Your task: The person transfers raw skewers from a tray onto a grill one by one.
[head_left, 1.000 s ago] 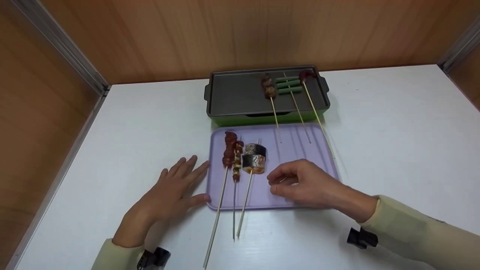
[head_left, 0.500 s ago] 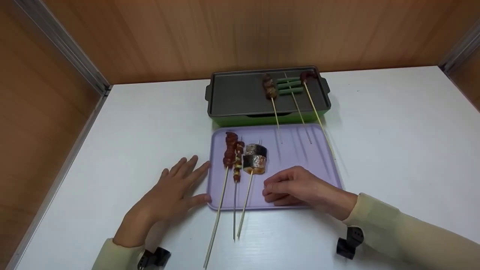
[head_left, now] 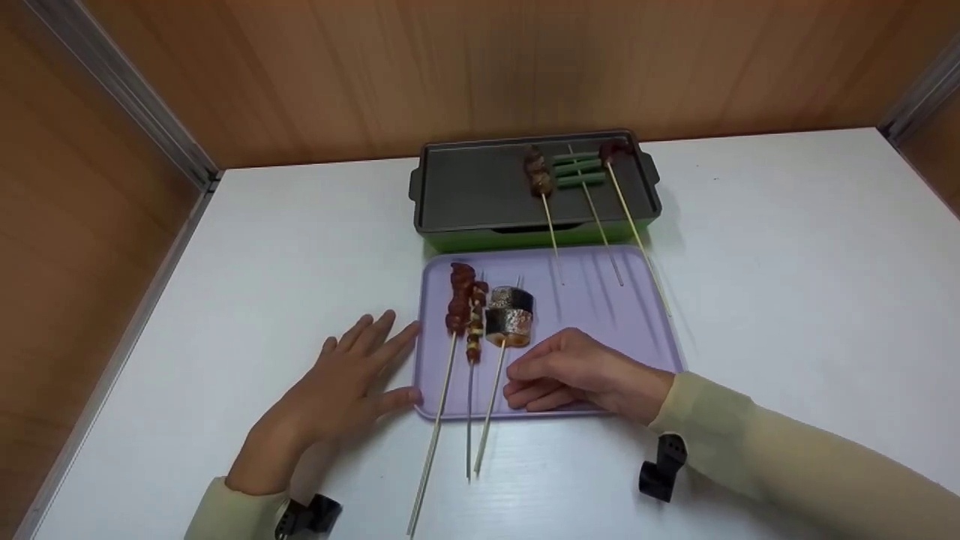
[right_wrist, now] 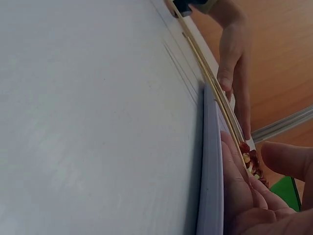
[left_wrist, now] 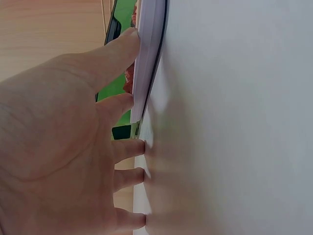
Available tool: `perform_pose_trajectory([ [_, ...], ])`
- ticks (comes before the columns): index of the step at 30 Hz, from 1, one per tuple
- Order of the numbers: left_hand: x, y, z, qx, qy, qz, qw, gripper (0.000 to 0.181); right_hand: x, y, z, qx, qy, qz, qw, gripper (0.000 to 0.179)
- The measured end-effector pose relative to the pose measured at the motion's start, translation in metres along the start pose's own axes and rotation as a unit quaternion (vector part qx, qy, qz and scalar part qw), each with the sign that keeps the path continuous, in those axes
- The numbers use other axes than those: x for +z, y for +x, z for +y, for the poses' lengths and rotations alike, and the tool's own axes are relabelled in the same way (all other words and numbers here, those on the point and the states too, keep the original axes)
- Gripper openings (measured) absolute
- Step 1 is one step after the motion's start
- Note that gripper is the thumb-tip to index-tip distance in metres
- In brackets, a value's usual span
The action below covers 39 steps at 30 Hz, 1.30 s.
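On the lilac tray lie three skewers: red meat chunks, small mixed pieces, and a thick one of black-skinned rolled chunks. Their sticks jut over the tray's front edge. My right hand is low over the tray's front, fingertips right beside the stick of the thick skewer. In the right wrist view its thumb stands apart from the loosely bent fingers. My left hand lies spread on the table, thumb and index finger touching the tray's left rim, as the left wrist view also shows.
Behind the tray stands a green tabletop grill with a dark plate. On its right half lie three skewers: brown balls, green pieces and a dark red curled piece. Their sticks overhang the tray. A wooden panel stands behind the table.
My right hand has moved left and slightly toward the front of the tray, closer to the thick skewer's stick. My left hand and the skewers have stayed put.
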<state>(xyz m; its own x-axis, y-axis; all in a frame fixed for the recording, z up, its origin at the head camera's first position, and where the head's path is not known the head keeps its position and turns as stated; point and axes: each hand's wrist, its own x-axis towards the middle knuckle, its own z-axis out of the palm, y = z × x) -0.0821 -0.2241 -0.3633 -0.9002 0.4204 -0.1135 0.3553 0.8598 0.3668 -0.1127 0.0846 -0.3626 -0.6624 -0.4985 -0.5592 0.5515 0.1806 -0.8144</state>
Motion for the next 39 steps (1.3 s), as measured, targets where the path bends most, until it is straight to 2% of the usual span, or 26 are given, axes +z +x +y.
perform_pose_trajectory([
  [4,0.001,-0.001,0.0,-0.004,-0.003,0.002,1.0,0.08,0.006,0.005,-0.002,0.005,-0.05,0.017,0.9986,0.024],
  [10,0.003,-0.003,-0.001,-0.011,-0.013,0.004,0.9998,0.08,0.016,0.011,-0.006,-0.005,-0.126,0.031,0.9916,0.022],
  [20,0.003,-0.006,-0.001,-0.014,-0.021,0.005,0.9997,0.077,0.023,0.016,-0.006,-0.013,-0.156,0.046,0.9867,0.013],
  [31,0.002,-0.001,-0.001,-0.005,-0.018,0.001,0.9998,0.079,0.009,0.002,0.0,-0.012,-0.088,0.06,0.9942,0.014],
  [39,0.0,0.0,0.0,-0.005,-0.011,0.001,0.9999,0.079,-0.007,-0.014,0.002,-0.003,0.007,0.04,0.9992,0.026],
])
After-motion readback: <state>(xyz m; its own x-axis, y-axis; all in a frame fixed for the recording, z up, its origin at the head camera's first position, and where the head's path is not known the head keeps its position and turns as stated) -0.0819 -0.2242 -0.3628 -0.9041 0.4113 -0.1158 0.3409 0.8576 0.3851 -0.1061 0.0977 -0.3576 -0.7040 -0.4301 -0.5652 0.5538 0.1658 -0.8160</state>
